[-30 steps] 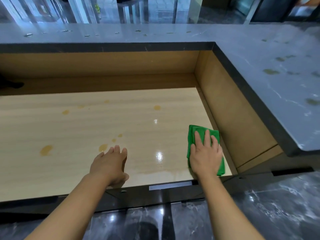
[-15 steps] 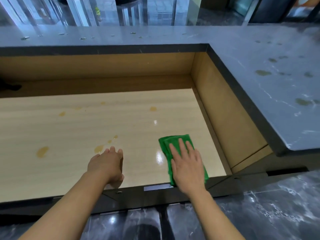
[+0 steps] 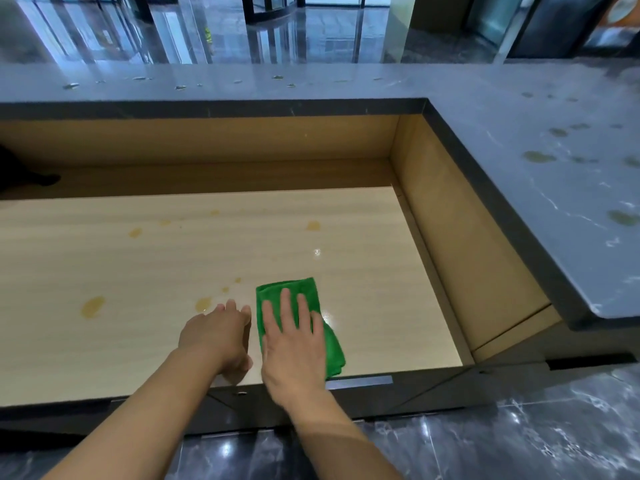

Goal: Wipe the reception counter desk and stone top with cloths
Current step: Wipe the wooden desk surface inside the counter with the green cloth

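right grip (image 3: 294,344) flat, fingers straight, pressing a folded green cloth (image 3: 291,289) on the wooden bench (image 3: 121,265) near its front edge, left grip (image 3: 218,336) released, resting just beside it, yellowish stains (image 3: 92,305) to the left

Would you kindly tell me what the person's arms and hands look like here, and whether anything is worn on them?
Both arms are bare as far as the picture shows, with no sleeves or gloves. The left hand and the right hand have no watch or band at the wrist. No ring shows on the visible fingers.
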The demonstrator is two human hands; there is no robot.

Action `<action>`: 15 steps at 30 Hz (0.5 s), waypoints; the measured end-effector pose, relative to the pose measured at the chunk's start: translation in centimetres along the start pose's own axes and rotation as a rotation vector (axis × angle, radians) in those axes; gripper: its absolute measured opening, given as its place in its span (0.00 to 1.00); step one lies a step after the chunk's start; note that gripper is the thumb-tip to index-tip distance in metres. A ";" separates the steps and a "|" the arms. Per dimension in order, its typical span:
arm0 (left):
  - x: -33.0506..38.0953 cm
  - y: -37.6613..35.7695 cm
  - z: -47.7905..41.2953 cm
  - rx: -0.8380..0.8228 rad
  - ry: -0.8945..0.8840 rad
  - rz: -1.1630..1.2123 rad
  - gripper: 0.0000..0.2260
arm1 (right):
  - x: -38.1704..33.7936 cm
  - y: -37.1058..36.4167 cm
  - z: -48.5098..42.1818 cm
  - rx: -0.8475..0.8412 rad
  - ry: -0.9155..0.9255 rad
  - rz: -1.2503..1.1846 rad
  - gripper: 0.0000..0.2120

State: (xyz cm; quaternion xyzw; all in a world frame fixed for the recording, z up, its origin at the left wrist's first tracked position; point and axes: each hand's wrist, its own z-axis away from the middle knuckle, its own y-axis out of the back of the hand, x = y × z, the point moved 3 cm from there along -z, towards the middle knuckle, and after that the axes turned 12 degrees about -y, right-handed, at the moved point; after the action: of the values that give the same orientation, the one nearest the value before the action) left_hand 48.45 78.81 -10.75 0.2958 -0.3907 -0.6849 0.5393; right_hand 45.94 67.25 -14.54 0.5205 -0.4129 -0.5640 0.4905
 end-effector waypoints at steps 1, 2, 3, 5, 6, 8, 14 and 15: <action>0.0 0.0 0.0 -0.003 0.003 -0.002 0.39 | 0.7 0.1 -0.6 -0.037 0.074 0.033 0.27; 0.1 0.1 0.1 -0.011 0.007 -0.005 0.38 | 2.2 0.2 -1.5 -0.064 0.113 0.055 0.26; 0.1 0.3 0.1 -0.017 0.008 -0.014 0.37 | 4.1 0.7 -2.6 -0.064 0.103 0.070 0.26; 0.4 0.8 0.1 -0.020 0.012 -0.045 0.29 | 8.6 2.1 -5.0 -0.001 -0.034 0.109 0.26; 0.5 1.1 0.0 -0.013 0.015 -0.057 0.24 | 10.8 2.5 -6.1 0.030 -0.115 0.125 0.27; 0.8 1.6 -0.2 0.014 0.020 -0.049 0.14 | 14.1 3.5 -7.8 0.050 -0.250 0.163 0.26; -1.6 4.2 -1.9 0.253 -0.034 0.014 0.12 | 14.4 3.9 -11.1 0.056 -0.552 0.078 0.27; -2.3 4.7 -2.3 0.318 -0.041 0.023 0.14 | 13.0 3.7 -11.4 0.055 -0.584 0.063 0.27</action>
State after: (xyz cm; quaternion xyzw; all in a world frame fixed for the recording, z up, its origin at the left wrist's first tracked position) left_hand 53.27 80.06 -7.96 0.3586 -0.5085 -0.6140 0.4855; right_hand 58.05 54.36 -14.61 0.3363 -0.5675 -0.6631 0.3539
